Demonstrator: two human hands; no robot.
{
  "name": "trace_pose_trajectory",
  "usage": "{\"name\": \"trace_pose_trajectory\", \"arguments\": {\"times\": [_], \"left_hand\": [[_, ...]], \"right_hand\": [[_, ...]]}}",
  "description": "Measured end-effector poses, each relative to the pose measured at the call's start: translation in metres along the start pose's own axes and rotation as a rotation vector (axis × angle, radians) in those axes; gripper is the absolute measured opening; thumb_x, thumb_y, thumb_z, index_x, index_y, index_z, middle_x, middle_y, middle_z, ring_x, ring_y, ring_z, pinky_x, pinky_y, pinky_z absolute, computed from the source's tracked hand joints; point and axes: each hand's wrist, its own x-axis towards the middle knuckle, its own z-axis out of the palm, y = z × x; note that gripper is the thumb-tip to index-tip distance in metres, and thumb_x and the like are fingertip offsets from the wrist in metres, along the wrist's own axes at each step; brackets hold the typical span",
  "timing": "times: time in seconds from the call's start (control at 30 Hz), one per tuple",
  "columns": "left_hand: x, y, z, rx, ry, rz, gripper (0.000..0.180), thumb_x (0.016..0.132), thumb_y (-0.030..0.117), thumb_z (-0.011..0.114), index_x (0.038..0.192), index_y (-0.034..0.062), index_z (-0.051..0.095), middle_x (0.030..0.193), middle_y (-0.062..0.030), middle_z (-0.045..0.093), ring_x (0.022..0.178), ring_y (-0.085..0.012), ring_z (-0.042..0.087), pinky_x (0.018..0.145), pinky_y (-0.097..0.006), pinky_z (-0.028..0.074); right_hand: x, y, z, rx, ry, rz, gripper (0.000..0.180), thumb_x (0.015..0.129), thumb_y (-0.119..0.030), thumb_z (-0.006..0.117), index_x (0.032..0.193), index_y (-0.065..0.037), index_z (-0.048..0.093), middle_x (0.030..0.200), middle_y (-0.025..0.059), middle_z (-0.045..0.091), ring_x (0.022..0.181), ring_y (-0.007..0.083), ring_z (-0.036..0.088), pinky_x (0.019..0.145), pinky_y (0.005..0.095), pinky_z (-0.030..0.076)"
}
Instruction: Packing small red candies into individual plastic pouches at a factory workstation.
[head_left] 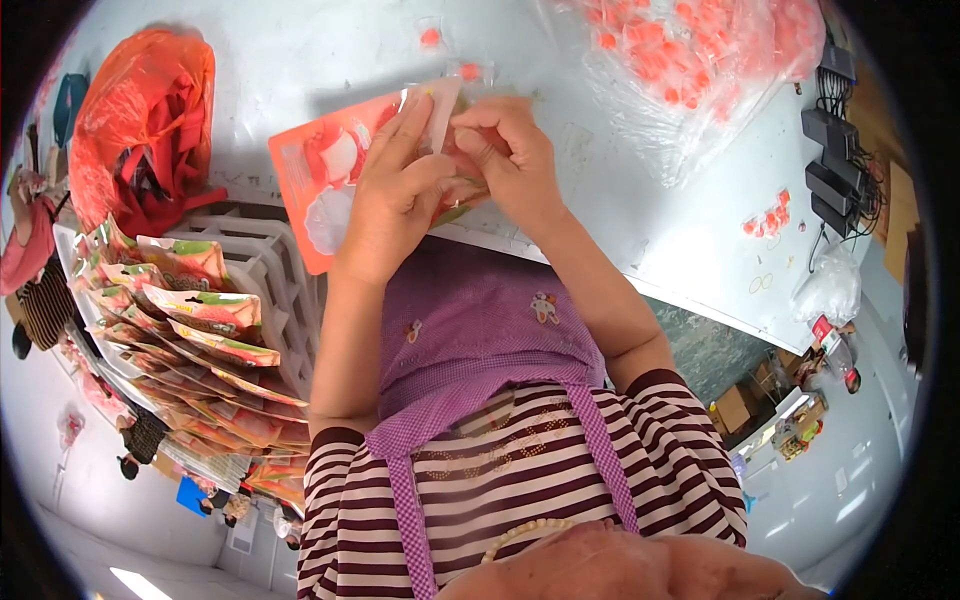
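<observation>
A flat printed pouch point(305, 160), orange-red with a pale see-through patch low on its front, is held tilted over the near edge of the white table. My left hand point(380, 215) grips its right part, fingers across the front and thumb toward the right end. At that end my right hand point(520, 165) is closed, thumb and fingers pinched on the pouch's edge. Shiny clear film shows between the two hands. What may lie inside the pouch there is hidden by my fingers. Just beyond my hands lie small clear packets with orange-red centres, one of them a packet point(470, 72).
A large clear bag point(650, 120) of similar packets lies far right. Further left stands an orange-red plastic bag point(145, 120) with red contents. Filled printed pouches point(215, 310) stand in a white crate point(285, 245). Black power adapters point(832, 150) line the right table edge.
</observation>
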Motion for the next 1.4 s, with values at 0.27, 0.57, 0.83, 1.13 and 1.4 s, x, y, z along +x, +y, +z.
{"name": "trace_pose_trajectory", "arguments": {"times": [0.27,0.57,0.83,1.13,1.4], "left_hand": [[0.001,0.002,-0.010,-0.444,-0.094,-0.029,0.019,0.068,-0.010,0.061,0.079,0.0054,0.062,0.132,-0.0199,0.045,0.120,-0.0347,0.044,0.095,-0.036,0.041],[0.004,0.005,-0.002,-0.579,-0.235,-0.101,0.021,0.068,-0.012,0.060,0.080,0.0047,0.065,0.136,-0.0164,0.042,0.125,-0.0321,0.041,0.098,-0.037,0.037],[-0.004,0.004,-0.011,-0.833,-0.004,-0.035,0.011,0.074,-0.006,0.061,0.078,0.0034,0.063,0.133,-0.0236,0.043,0.126,-0.0349,0.040,0.099,-0.040,0.036],[-0.021,0.020,-0.037,-0.851,0.015,0.125,0.005,0.081,0.005,0.061,0.076,0.0039,0.061,0.130,-0.0294,0.042,0.124,-0.0444,0.038,0.100,-0.053,0.033],[-0.038,0.044,-0.069,-1.115,0.575,-0.232,0.007,0.079,0.011,0.060,0.075,0.0057,0.058,0.137,-0.0268,0.034,0.125,-0.0460,0.034,0.102,-0.057,0.032]], "right_hand": [[0.002,-0.039,-0.018,-0.372,-0.154,-0.576,0.030,0.092,-0.025,0.040,0.094,-0.002,0.058,0.102,0.0094,0.056,0.087,0.0203,0.051,0.078,0.0306,0.040],[0.019,-0.054,-0.011,0.306,0.021,-0.181,0.050,0.097,-0.043,0.028,0.095,0.000,0.054,0.102,0.0164,0.053,0.090,0.0241,0.053,0.084,0.0328,0.039],[0.005,-0.057,-0.033,-0.524,-0.240,-0.596,0.058,0.086,-0.060,0.037,0.096,-0.009,0.063,0.097,0.0056,0.065,0.099,0.0221,0.059,0.099,0.0466,0.025],[-0.004,-0.072,-0.029,-0.075,-0.314,-0.734,0.059,0.075,-0.061,0.051,0.095,-0.007,0.062,0.101,0.0085,0.061,0.103,0.0241,0.052,0.099,0.0562,0.020],[0.089,0.058,-0.002,-0.976,-0.154,-0.727,0.063,0.080,-0.043,0.060,0.133,-0.015,0.040,0.142,0.0168,0.029,0.132,0.0364,0.023,0.105,0.0573,0.017]]}}
